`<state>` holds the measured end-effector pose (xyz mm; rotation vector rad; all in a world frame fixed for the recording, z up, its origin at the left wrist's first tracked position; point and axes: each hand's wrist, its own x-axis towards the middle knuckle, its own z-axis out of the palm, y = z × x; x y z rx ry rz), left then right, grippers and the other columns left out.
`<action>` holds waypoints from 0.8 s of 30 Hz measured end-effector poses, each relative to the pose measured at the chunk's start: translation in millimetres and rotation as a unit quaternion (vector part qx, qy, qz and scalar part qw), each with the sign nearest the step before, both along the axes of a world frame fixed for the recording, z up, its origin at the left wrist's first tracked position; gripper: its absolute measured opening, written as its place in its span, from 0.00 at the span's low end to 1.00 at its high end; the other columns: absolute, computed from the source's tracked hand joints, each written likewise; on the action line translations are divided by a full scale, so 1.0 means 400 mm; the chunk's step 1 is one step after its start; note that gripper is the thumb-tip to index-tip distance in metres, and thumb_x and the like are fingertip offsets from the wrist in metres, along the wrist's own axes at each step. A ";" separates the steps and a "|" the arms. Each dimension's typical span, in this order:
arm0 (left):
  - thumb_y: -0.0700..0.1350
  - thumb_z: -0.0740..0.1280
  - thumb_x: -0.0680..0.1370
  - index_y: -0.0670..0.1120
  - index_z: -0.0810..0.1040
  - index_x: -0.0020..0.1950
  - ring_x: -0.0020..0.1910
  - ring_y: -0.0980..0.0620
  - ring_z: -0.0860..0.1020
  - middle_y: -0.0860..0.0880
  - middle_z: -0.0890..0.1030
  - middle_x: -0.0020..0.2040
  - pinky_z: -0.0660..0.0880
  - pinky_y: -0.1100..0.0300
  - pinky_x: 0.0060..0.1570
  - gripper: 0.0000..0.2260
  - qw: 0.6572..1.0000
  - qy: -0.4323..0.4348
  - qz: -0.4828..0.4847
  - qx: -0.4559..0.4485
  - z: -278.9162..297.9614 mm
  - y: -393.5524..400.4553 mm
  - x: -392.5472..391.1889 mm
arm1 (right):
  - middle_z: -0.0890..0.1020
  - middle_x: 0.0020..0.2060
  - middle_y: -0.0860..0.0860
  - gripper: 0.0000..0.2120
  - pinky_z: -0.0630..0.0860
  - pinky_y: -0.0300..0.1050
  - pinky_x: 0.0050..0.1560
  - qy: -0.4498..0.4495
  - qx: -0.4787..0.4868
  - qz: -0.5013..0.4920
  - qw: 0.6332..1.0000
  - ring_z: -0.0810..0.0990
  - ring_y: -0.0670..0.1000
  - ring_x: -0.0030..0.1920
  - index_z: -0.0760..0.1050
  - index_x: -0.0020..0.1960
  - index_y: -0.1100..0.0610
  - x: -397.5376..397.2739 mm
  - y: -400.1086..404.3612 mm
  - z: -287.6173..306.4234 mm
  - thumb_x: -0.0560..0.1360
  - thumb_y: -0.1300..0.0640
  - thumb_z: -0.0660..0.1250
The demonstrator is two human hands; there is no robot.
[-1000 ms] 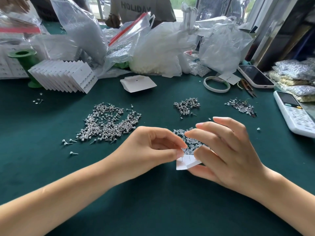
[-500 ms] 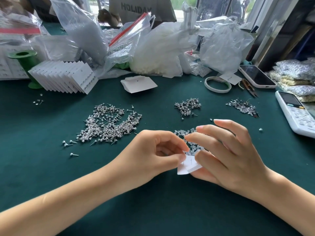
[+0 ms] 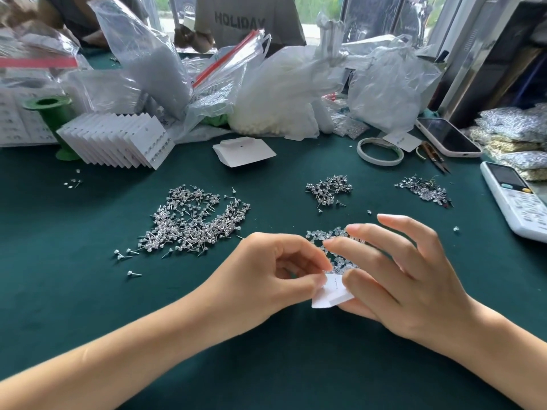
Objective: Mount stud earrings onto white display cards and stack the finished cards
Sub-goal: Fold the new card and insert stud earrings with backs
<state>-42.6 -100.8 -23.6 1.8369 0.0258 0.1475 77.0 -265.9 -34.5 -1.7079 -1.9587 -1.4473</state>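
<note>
1. Since a second ago your right hand [image 3: 408, 279] has spread its upper fingers; your left hand [image 3: 266, 276] keeps pinching the small white paper card [image 3: 331, 294] with it, above the tabletop's near middle.
2. Pinch too hard and it'll crease.

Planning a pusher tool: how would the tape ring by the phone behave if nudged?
The tape ring lies flat on the green cloth, so it would probably slide, not roll. It looks thin and hollow, so likely light. Stood on edge, it could roll.

White card [image 3: 333, 295] over a plain dark green tablecloth [image 3: 88, 291]; silvery studs [image 3: 192, 223]; bright green spool [image 3: 51, 113].
</note>
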 end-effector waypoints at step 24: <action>0.34 0.70 0.70 0.52 0.80 0.38 0.28 0.63 0.72 0.56 0.78 0.31 0.67 0.74 0.32 0.12 0.997 0.011 -0.040 0.067 0.032 0.004 0.009 | 0.75 0.57 0.52 0.07 0.64 0.52 0.64 -0.029 0.000 0.015 0.999 0.75 0.55 0.56 0.68 0.42 0.56 0.000 -0.003 -0.007 0.73 0.56 0.66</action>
